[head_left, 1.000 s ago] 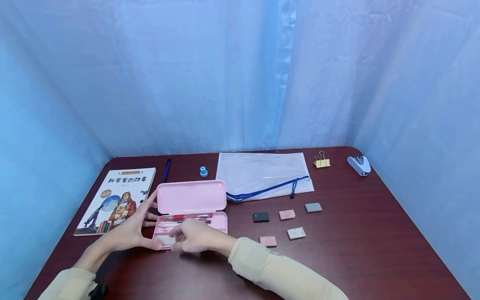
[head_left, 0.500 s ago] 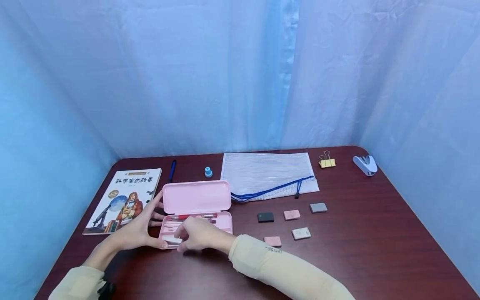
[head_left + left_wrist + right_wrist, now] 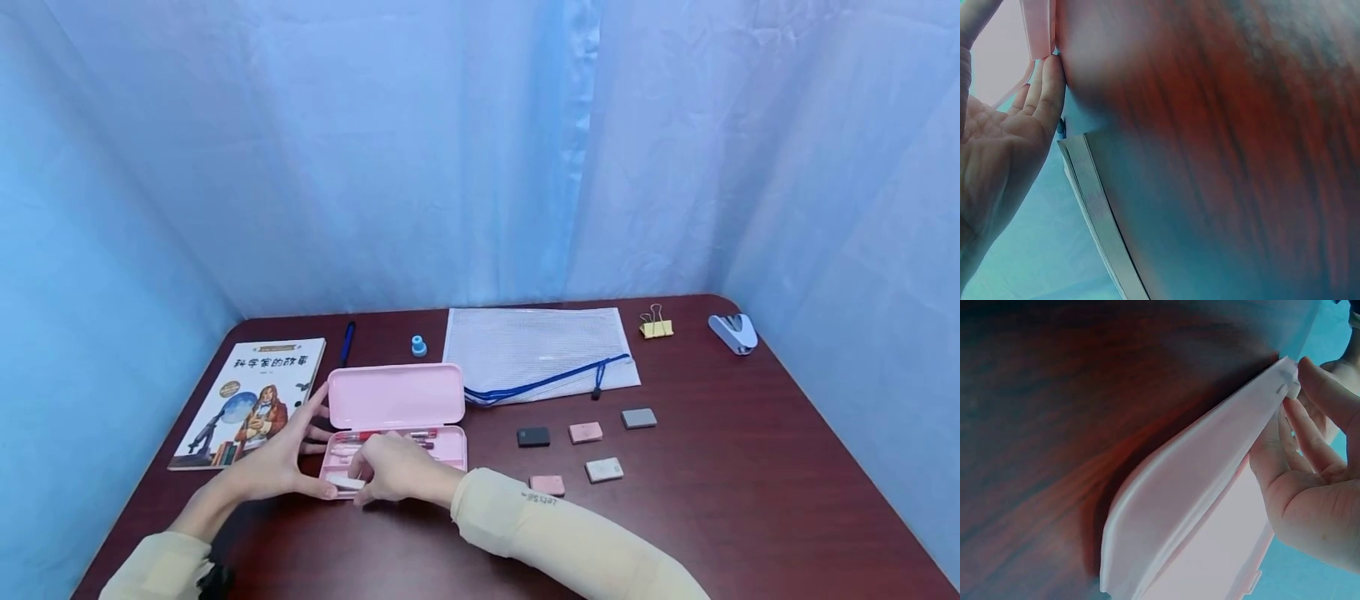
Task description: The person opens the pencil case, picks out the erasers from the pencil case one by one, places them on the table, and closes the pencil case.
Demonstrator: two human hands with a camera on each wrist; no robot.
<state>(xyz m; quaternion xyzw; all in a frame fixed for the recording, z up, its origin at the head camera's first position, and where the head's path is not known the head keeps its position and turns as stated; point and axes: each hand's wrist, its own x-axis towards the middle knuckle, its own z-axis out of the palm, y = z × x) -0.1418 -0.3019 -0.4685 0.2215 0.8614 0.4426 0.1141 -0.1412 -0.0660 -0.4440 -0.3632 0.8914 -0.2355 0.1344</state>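
Observation:
A pink pencil case [image 3: 396, 396] lies with its lid raised in the head view, several pens [image 3: 363, 435] in its rear compartment. My left hand [image 3: 273, 462] stands at its left side, thumb against the front left corner and straight fingers along the end wall; the left wrist view shows those fingers [image 3: 1052, 94] touching the case. Reaching over the tray, my right hand [image 3: 401, 468] pinches a white block-shaped eraser [image 3: 345, 482] in the front left compartment. One corner of the eraser [image 3: 1293, 391] shows above the rim in the right wrist view. The curled fingers hide part of the tray.
Several erasers, such as a black one [image 3: 533, 437] and a grey one [image 3: 639, 418], lie to the right. Behind are a mesh zip pouch [image 3: 536, 350], a blue cap-like piece [image 3: 418, 346], a blue pen [image 3: 347, 343], a binder clip [image 3: 657, 327] and a stapler [image 3: 733, 334]. A book [image 3: 251, 400] lies left.
The white eraser, lying flat in the compartment a second ago, now stands slightly tilted at my right fingertips. The whole head view has shifted a little. My left hand keeps its place on the case.

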